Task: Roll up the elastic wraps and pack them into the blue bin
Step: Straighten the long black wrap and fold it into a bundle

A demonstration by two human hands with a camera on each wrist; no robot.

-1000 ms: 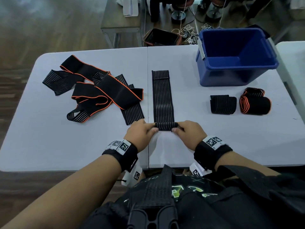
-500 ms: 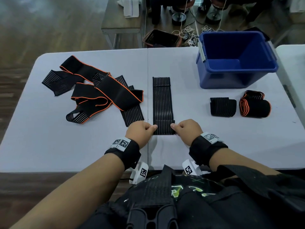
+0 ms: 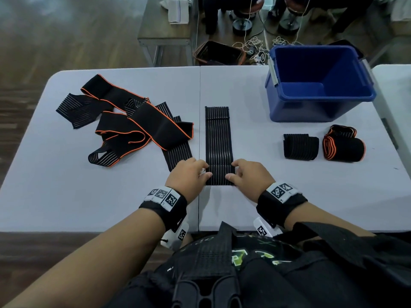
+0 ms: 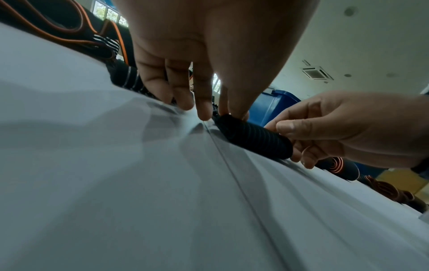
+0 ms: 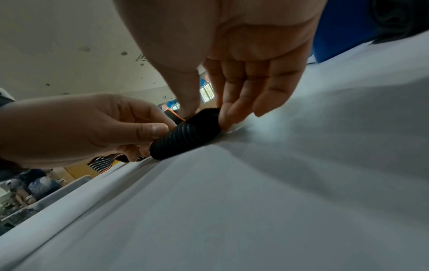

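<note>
A black striped elastic wrap (image 3: 218, 134) lies flat and lengthwise at the table's middle. Its near end is rolled into a short cylinder (image 3: 220, 175). My left hand (image 3: 201, 172) pinches the roll's left end and my right hand (image 3: 235, 174) pinches its right end. In the left wrist view my left hand's fingertips (image 4: 205, 111) curl down onto the roll (image 4: 253, 139). The right wrist view shows my right hand (image 5: 228, 111) gripping the same roll (image 5: 185, 135). The blue bin (image 3: 295, 107) stands at the far right with nothing visible inside.
A rolled striped wrap (image 3: 300, 146) and a rolled orange-edged wrap (image 3: 343, 145) lie in front of the bin. A tangle of several unrolled wraps (image 3: 124, 123) covers the table's left half. A second white table (image 3: 398, 85) adjoins on the right.
The rolled near end has grown thicker. Both hands have drawn slightly toward the table's near edge, and the strip's far end has slid a little nearer.
</note>
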